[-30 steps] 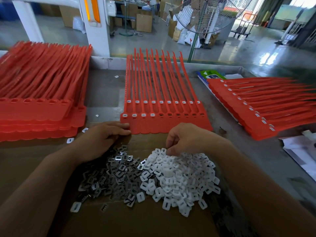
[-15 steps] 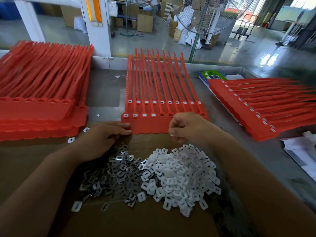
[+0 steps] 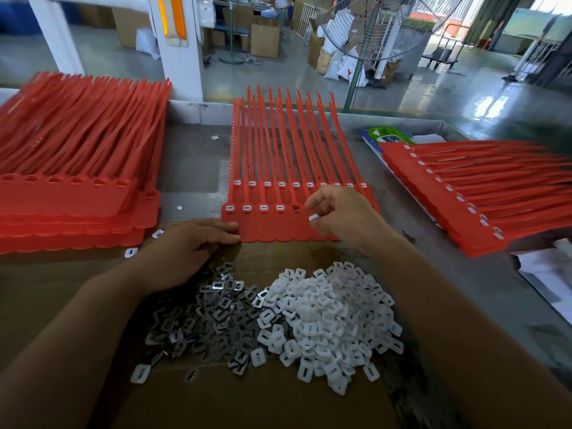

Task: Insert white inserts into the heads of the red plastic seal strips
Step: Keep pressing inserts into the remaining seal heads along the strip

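A red sheet of joined seal strips (image 3: 272,226) lies in the middle of the table, its heads toward me. The front row carries several white inserts at the left, then an empty head slot (image 3: 296,207). My right hand (image 3: 343,216) hovers over the sheet just right of that slot and pinches one white insert (image 3: 313,217) at its fingertips. My left hand (image 3: 188,252) rests flat, its fingers pressing the sheet's near left corner. A heap of white inserts (image 3: 328,317) lies on the cardboard in front of me.
A pile of grey metal clips (image 3: 204,320) lies beside the white heap. Stacks of red strips sit at left (image 3: 71,193) and right (image 3: 470,199). Loose inserts (image 3: 131,252) dot the table. Papers (image 3: 548,274) lie at the right edge.
My right hand left the white heap with an insert pinched in it and rose forward over the strip heads. My left hand stayed at the sheet's corner.
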Demonstrator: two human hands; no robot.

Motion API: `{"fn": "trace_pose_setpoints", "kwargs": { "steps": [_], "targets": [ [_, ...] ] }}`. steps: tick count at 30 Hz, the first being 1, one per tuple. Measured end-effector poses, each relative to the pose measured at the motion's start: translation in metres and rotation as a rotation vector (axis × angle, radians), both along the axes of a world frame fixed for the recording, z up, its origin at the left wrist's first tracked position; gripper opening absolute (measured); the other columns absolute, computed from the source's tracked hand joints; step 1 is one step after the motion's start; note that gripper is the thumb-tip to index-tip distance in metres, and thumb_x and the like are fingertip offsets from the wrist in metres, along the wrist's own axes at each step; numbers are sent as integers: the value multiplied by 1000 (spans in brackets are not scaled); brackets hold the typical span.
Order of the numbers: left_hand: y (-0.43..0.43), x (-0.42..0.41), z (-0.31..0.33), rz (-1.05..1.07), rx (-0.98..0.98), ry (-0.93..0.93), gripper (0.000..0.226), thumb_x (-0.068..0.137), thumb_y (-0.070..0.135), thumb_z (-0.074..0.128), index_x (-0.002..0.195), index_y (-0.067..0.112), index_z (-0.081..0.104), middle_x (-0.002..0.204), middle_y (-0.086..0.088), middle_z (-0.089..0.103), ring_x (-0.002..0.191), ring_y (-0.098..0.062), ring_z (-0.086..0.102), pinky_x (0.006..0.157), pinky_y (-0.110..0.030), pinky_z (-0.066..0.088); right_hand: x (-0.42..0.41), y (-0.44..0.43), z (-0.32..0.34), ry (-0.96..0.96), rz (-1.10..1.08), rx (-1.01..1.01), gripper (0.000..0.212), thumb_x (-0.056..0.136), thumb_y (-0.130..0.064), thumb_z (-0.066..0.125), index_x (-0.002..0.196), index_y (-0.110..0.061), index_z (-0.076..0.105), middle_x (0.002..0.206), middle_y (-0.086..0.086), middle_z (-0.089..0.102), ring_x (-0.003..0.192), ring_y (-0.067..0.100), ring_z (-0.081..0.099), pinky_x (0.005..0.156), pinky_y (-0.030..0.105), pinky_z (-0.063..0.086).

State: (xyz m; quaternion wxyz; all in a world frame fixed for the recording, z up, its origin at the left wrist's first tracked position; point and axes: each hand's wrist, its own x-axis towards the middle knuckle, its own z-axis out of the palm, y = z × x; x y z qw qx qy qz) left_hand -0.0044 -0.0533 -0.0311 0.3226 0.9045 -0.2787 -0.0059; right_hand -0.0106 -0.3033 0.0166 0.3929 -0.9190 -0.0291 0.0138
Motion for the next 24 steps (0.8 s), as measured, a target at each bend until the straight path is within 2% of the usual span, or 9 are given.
{"fn": "trace_pose_setpoints", "kwargs": {
  "steps": [2, 5, 9, 15, 19, 24],
  "targets": [
    [0, 0, 0, 0, 1, -1, 43, 87, -7, 47, 115, 22, 62, 125, 21, 44, 122, 3, 36, 99, -5, 18, 4, 1, -1, -32, -17, -4, 18, 81, -1, 63, 88, -17, 62, 77, 0, 59, 76, 14, 59, 73, 28, 54],
    [0, 1, -1, -4, -2, -4, 44, 86, -8, 47, 115, 21, 62, 124, 21, 44, 122, 3, 36, 92, 5, 15, 13, 2, 0, -60, -56, 45, 14, 82, 0, 62, 81, -14, 63, 74, 2, 62, 70, 15, 61, 72, 27, 54],
    [1, 2, -1, -8, -7, -1, 46, 85, -9, 48, 115, 22, 62, 123, 22, 44, 120, 4, 36, 88, 9, 16, 28, 2, -2, -135, -111, 6, 10, 80, -5, 67, 85, -13, 69, 81, -3, 63, 81, 10, 60, 79, 23, 48],
    [2, 2, -1, -10, 7, 3, 43, 87, -6, 48, 116, 23, 61, 125, 22, 43, 121, 5, 36, 90, 8, 16, 42, 8, -13, -133, -125, -17, 12, 82, -7, 65, 93, -9, 69, 87, -1, 63, 78, 5, 56, 69, 13, 43],
    [2, 2, 0, -9, 11, -9, 42, 87, -6, 48, 116, 22, 62, 125, 21, 43, 121, 5, 35, 89, 8, 15, 45, 12, -18, -87, -92, -38, 12, 83, -7, 65, 94, -7, 69, 100, 8, 68, 84, 7, 55, 79, 21, 43],
    [1, 1, 0, -9, 12, -6, 41, 87, -6, 48, 116, 20, 61, 125, 21, 43, 121, 4, 35, 89, 9, 15, 47, 12, -21, -72, -67, -66, 11, 83, -9, 64, 92, -9, 70, 100, 5, 67, 87, 6, 54, 79, 22, 42]
  ]
}}
